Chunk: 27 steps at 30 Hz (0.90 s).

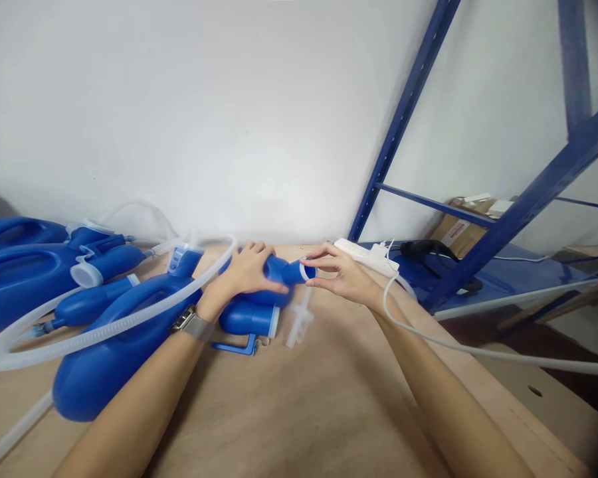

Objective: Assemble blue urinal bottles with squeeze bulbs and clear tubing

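Observation:
My left hand (246, 271) is wrapped around a blue plastic container (274, 272) that lies on the wooden table (299, 398). My right hand (336, 272) pinches the white ring at the container's neck (306, 271) with thumb and fingers. A second blue piece with a white rim (246, 318) lies just under the held one. A small clear plastic connector (299, 322) rests on the table below my right hand. A thin white tube (478, 352) runs from near my right wrist off to the right.
Several more blue containers (20, 279) with white corrugated hoses (104, 325) lie at the left. A white power strip (369, 255) sits behind my right hand. Blue metal shelving (503, 226) with a cardboard box (458, 229) stands at the right. A white wall is behind.

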{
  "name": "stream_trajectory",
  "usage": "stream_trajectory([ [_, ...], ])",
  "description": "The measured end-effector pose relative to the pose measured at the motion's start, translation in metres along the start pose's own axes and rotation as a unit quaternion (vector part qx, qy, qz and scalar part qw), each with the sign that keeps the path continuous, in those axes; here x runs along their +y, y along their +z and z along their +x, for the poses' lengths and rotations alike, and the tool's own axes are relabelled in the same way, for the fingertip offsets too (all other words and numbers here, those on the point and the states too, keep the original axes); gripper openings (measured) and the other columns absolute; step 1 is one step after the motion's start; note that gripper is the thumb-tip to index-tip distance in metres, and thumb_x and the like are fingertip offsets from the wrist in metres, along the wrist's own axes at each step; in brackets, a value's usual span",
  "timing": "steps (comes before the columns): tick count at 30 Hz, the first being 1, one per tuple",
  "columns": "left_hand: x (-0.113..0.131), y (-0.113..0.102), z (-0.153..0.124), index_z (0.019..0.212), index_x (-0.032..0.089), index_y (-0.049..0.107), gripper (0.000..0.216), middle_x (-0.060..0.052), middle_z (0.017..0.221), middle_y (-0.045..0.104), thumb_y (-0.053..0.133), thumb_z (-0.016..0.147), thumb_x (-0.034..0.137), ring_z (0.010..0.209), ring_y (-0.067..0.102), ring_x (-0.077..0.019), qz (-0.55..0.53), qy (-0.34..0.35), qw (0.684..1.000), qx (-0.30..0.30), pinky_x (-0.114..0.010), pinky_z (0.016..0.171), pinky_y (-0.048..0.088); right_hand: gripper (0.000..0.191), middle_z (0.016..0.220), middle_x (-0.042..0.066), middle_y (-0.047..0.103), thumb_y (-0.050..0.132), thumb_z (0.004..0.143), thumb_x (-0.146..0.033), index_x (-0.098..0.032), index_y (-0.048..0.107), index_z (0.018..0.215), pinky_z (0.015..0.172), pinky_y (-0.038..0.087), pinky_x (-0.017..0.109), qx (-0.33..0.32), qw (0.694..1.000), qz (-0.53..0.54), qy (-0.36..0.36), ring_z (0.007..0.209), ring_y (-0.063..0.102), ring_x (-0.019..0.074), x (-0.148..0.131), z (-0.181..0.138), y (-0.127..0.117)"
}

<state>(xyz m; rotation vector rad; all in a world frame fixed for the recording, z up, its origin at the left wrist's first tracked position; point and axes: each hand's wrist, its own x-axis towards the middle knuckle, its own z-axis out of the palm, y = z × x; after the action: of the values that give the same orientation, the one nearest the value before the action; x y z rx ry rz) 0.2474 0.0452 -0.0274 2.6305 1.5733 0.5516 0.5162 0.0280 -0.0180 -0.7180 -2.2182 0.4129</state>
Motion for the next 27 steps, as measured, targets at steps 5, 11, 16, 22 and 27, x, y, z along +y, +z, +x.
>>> stream_trajectory([
  [5, 0.0013, -0.0004, 0.0000, 0.113, 0.023, 0.060, 0.079, -0.013, 0.127, 0.062, 0.072, 0.064, 0.083, 0.120, 0.050, -0.0394, 0.004, 0.001, 1.000, -0.004, -0.055, 0.100, 0.038, 0.040, 0.114, 0.009, 0.065, 0.081, 0.086, -0.049, -0.033, 0.079, 0.122, 0.088, 0.064, 0.043, 0.006, 1.000, 0.025, 0.006, 0.105, 0.067, 0.0244, 0.0002, 0.0005, 0.0011],
  [11, 0.0041, -0.0024, 0.0005, 0.115, 0.022, 0.060, 0.081, -0.014, 0.126, 0.061, 0.073, 0.064, 0.082, 0.122, 0.050, -0.0398, 0.005, -0.004, 1.000, -0.010, -0.056, 0.102, 0.036, 0.044, 0.115, 0.008, 0.061, 0.084, 0.082, -0.052, -0.032, 0.079, 0.121, 0.095, 0.065, 0.045, 0.009, 0.996, 0.072, 0.055, 0.105, 0.067, 0.0228, -0.0013, -0.0007, 0.0041],
  [16, 0.0060, -0.0046, 0.0004, 0.115, 0.020, 0.061, 0.080, -0.014, 0.125, 0.061, 0.075, 0.063, 0.080, 0.121, 0.051, -0.0400, 0.008, -0.009, 1.000, -0.015, -0.057, 0.101, 0.037, 0.045, 0.116, 0.009, 0.061, 0.085, 0.080, -0.054, -0.033, 0.080, 0.119, 0.094, 0.066, 0.046, 0.014, 0.994, 0.092, 0.064, 0.104, 0.067, 0.0231, 0.0005, -0.0015, 0.0065],
  [22, 0.0060, -0.0033, 0.0002, 0.115, 0.021, 0.061, 0.080, -0.013, 0.125, 0.061, 0.075, 0.063, 0.081, 0.119, 0.051, -0.0393, 0.009, -0.009, 1.000, -0.013, -0.056, 0.102, 0.036, 0.044, 0.116, 0.008, 0.061, 0.086, 0.079, -0.053, -0.032, 0.081, 0.118, 0.091, 0.067, 0.044, 0.020, 0.993, 0.094, 0.073, 0.104, 0.067, 0.0225, -0.0012, -0.0010, 0.0064],
  [27, 0.0055, -0.0017, 0.0004, 0.116, 0.021, 0.060, 0.081, -0.014, 0.126, 0.061, 0.074, 0.064, 0.082, 0.119, 0.051, -0.0387, 0.011, -0.009, 1.000, -0.012, -0.056, 0.102, 0.036, 0.042, 0.114, 0.008, 0.062, 0.085, 0.080, -0.052, -0.030, 0.080, 0.116, 0.092, 0.066, 0.044, 0.017, 0.993, 0.096, 0.071, 0.107, 0.068, 0.0237, -0.0041, -0.0001, 0.0068],
])
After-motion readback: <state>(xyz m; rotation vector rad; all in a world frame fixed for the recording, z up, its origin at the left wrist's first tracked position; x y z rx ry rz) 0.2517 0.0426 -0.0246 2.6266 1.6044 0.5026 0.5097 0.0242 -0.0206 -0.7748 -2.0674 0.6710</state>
